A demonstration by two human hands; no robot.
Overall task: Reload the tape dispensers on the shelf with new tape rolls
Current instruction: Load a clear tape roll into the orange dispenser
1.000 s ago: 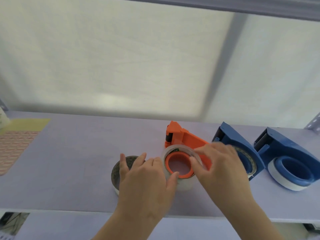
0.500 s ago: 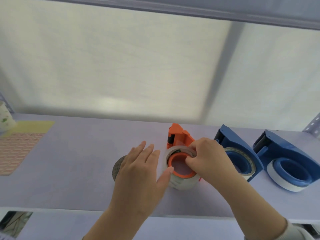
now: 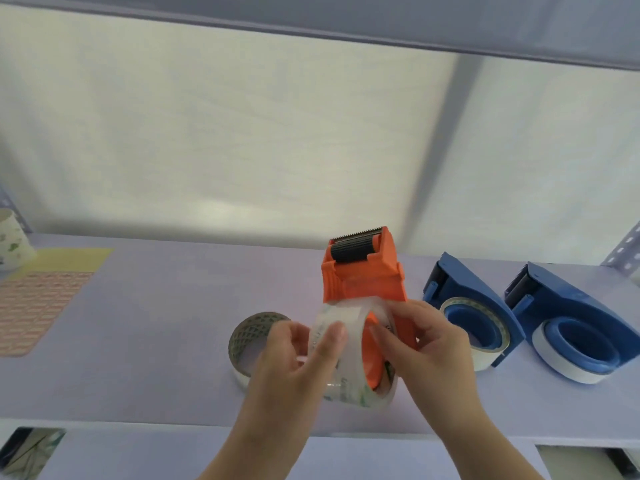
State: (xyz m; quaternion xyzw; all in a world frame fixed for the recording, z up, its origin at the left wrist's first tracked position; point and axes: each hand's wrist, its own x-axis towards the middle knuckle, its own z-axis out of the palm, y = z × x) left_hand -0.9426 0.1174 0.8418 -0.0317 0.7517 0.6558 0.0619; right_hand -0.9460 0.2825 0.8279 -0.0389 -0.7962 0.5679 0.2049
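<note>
An orange tape dispenser [image 3: 360, 275] is lifted off the shelf and tipped up, its toothed blade and black roller facing me at the top. A clear tape roll [image 3: 346, 389] sits on its hub. My left hand [image 3: 294, 365] grips the roll's left side with thumb and fingers. On the roll's right side, my right hand [image 3: 429, 344] holds the dispenser body, fingertips at the roll's edge. Behind my left hand, an almost spent roll with a patterned core [image 3: 249, 337] lies on the shelf.
Two blue dispensers [image 3: 474, 292] [image 3: 568, 299] with rolls in them lie on the purple shelf [image 3: 166, 323] to the right. A patterned mat [image 3: 38, 299] and a printed cup [image 3: 10, 244] are at the far left. An upper shelf runs overhead.
The orange dispenser with its clear roll has come up off the shelf and been tilted upright. Both hands have closed around it.
</note>
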